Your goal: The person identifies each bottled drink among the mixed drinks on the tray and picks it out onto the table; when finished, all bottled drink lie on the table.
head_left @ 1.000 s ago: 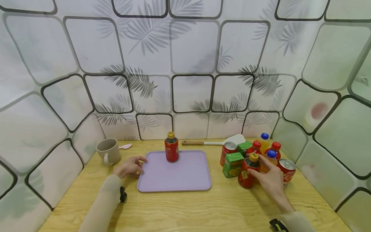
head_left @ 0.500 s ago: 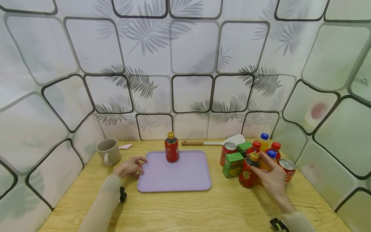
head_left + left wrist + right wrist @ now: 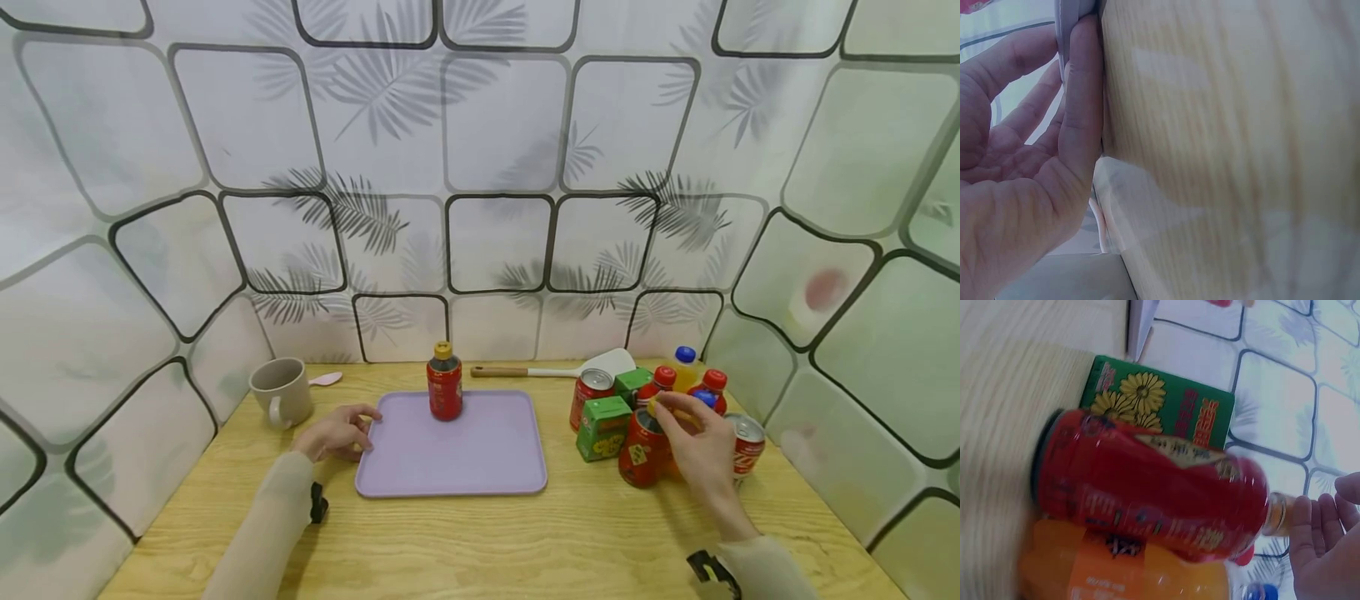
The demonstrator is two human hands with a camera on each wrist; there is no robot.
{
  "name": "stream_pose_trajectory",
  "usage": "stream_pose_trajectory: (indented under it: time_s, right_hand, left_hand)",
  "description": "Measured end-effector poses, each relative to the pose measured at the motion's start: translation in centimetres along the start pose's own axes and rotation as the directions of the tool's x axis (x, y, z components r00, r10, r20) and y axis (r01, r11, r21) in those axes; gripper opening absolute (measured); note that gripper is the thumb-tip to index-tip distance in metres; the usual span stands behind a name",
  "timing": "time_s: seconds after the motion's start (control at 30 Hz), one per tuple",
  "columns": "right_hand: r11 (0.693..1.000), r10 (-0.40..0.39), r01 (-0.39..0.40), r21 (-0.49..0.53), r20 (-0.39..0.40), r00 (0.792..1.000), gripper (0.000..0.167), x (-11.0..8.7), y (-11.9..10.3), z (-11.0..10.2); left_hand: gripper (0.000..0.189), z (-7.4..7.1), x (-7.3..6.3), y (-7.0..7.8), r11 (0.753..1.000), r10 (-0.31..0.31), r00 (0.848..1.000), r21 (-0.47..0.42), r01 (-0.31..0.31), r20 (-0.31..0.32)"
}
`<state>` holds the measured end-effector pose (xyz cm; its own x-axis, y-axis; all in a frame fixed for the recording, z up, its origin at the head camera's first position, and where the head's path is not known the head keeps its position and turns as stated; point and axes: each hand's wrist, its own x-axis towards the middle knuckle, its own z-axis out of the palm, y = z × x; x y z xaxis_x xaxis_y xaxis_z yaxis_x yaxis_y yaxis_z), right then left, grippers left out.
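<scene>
My left hand (image 3: 337,432) pinches the left rim of a lilac tray (image 3: 480,458); its fingers lie on either side of the rim in the left wrist view. On the tray's back part stands a red drink bottle with a yellow cap (image 3: 445,387). At the right, my right hand (image 3: 697,446) is over a second red bottle (image 3: 637,454). In the right wrist view, straight fingers (image 3: 1302,531) reach that bottle's cap (image 3: 1279,514), with the thumb apart from it. A green drink carton (image 3: 602,429) and an orange juice bottle (image 3: 1125,562) flank this bottle.
Behind the right hand cluster cola cans (image 3: 592,392), another green carton (image 3: 632,382), red-capped bottles (image 3: 663,379) and a blue-capped juice bottle (image 3: 684,367). A spatula (image 3: 555,371) lies along the back. A beige mug (image 3: 281,392) and pink spoon (image 3: 325,379) are at left.
The right hand has moved from the sides of the second red bottle up to its cap, fingertips drawn closer together. The left hand and tray have not moved.
</scene>
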<state>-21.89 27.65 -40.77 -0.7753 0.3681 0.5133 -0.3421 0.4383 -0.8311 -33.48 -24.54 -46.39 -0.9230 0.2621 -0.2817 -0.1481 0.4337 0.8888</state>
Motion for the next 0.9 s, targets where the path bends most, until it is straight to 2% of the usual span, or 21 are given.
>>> stream_pose_trajectory:
  time_s: [0.2,0.43,0.67,0.9]
  right_hand:
    - [0.998,-0.018,0.015,0.061,0.048,0.999,0.017,0.0,-0.3,1.7]
    - [0.995,-0.04,0.023,0.097,0.174,0.984,0.015,-0.7,-0.9,4.5]
    - [0.979,-0.021,-0.053,0.196,0.356,0.934,0.021,-1.0,-1.2,7.7]
    - [0.951,0.0,-0.148,0.272,0.476,0.879,0.02,-1.2,-0.5,11.0]
  left_hand:
    - [0.058,0.0,-0.1,0.2,1.0,0.005,1.0,0.006,-0.005,0.002]
    - [0.058,0.3,-0.2,0.3,1.0,0.008,1.0,0.013,-0.008,-0.003]
    - [0.059,0.3,-0.2,0.2,0.999,0.018,1.0,0.027,-0.018,0.008]
    - [0.058,0.2,-0.5,0.3,1.0,0.02,1.0,0.019,-0.02,0.003]
